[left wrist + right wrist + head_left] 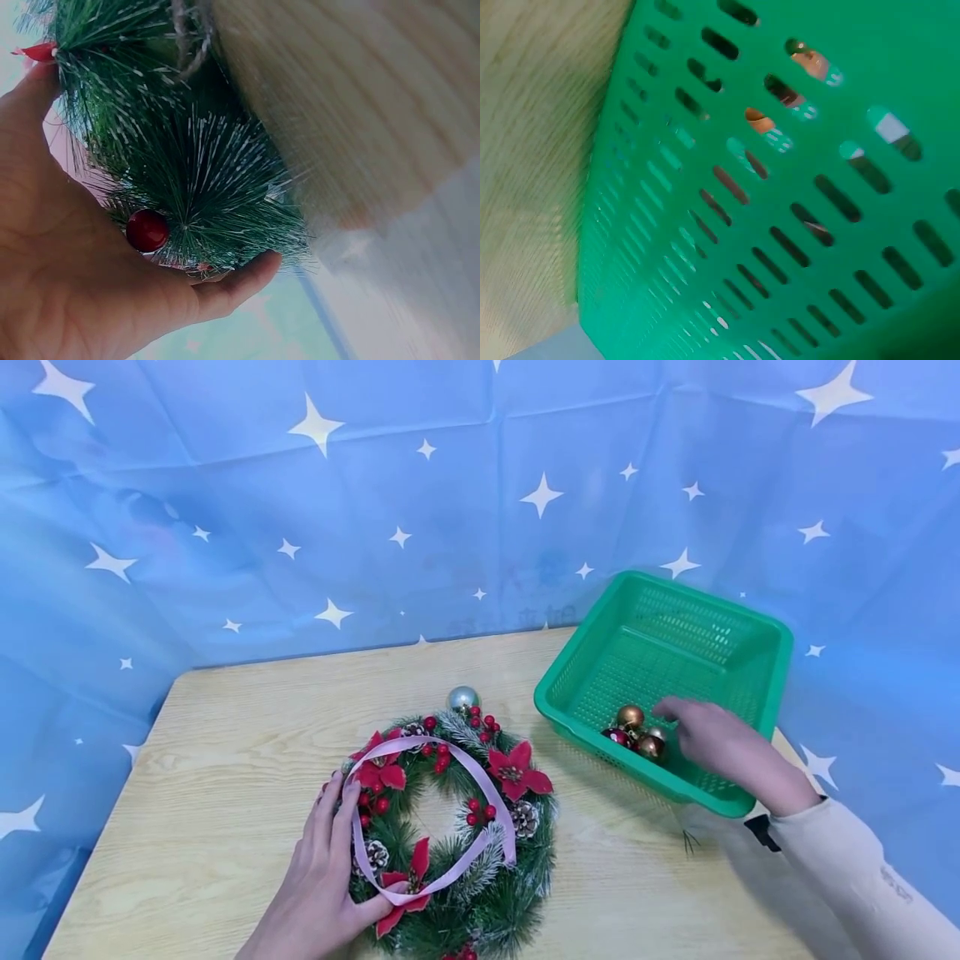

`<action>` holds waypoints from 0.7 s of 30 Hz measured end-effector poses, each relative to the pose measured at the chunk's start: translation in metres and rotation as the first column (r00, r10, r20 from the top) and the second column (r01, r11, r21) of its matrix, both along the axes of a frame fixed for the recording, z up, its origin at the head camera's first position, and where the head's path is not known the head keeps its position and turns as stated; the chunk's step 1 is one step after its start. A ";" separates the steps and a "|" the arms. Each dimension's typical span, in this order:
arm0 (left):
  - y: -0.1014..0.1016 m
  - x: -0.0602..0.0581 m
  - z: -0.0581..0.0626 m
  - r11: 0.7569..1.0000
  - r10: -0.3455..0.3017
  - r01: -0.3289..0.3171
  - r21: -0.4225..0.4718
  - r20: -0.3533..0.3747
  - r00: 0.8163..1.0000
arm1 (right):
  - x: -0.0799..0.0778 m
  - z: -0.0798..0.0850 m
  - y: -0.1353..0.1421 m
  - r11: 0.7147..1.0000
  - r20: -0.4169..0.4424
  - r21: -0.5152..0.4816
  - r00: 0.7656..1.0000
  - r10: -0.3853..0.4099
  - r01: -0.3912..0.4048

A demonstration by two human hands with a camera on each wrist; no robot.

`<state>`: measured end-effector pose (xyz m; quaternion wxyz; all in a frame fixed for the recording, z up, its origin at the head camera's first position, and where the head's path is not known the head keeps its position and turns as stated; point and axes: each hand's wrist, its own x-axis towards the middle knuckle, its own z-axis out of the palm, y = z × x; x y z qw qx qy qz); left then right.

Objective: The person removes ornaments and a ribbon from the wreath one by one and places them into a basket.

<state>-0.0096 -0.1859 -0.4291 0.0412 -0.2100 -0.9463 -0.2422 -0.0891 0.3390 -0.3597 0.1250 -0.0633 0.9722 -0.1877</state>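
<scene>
My left hand (322, 868) grips the left side of a green wreath (517, 893) lying on the table, its fingers on the outer rim and its thumb over a red flower near the bottom. In the left wrist view this hand (97, 277) curves round the green needles beside a red berry (147, 230). A loop of pale pink ribbon (480, 777) lies across the wreath, close to the left fingers. My right hand (708, 739) reaches into a green basket (551, 693), beside several small Christmas balls (631, 717); its lower fingers are hidden.
A silver-blue ball (463, 697) sits on the wooden table (225, 760) just behind the wreath. Behind the table hangs a blue cloth (450, 510) with white stars. In the right wrist view, the slotted basket wall (817, 262) fills most of the picture.
</scene>
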 end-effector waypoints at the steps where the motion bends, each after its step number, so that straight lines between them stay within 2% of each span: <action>1: 0.000 0.000 0.000 1.000 -0.006 0.006 0.006 -0.012 1.000 | 0.001 0.000 -0.001 1.000 -0.026 0.010 1.000 -0.001 0.001; 5: -0.002 -0.002 -0.001 0.999 -0.022 0.023 0.025 -0.038 0.999 | 0.010 0.002 -0.012 1.000 -0.162 0.009 0.987 -0.023 0.025; 9: -0.002 -0.004 -0.001 0.999 -0.028 0.029 0.031 -0.030 0.999 | 0.024 0.003 -0.031 0.998 -0.344 -0.057 0.938 -0.045 0.027; 11: -0.003 -0.004 0.000 0.999 -0.028 0.029 0.032 -0.028 0.999 | 0.031 0.004 -0.043 0.996 -0.439 -0.092 0.897 -0.047 0.008; 13: -0.003 -0.006 0.001 0.999 -0.028 0.030 0.037 -0.029 0.999 | 0.037 0.004 -0.057 0.991 -0.530 -0.127 0.847 -0.039 -0.033; 17: -0.003 -0.008 0.003 0.999 -0.034 0.035 0.040 -0.017 0.999 | 0.045 -0.003 -0.083 0.965 -0.671 -0.196 0.741 -0.003 -0.173; 19: -0.004 -0.008 0.003 0.998 -0.041 0.042 0.038 -0.003 0.999 | 0.047 -0.008 -0.094 0.941 -0.708 -0.223 0.705 0.022 -0.254; 21: -0.004 -0.008 0.003 0.998 -0.047 0.047 0.036 0.009 0.999 | 0.050 -0.013 -0.104 0.915 -0.726 -0.232 0.685 0.063 -0.329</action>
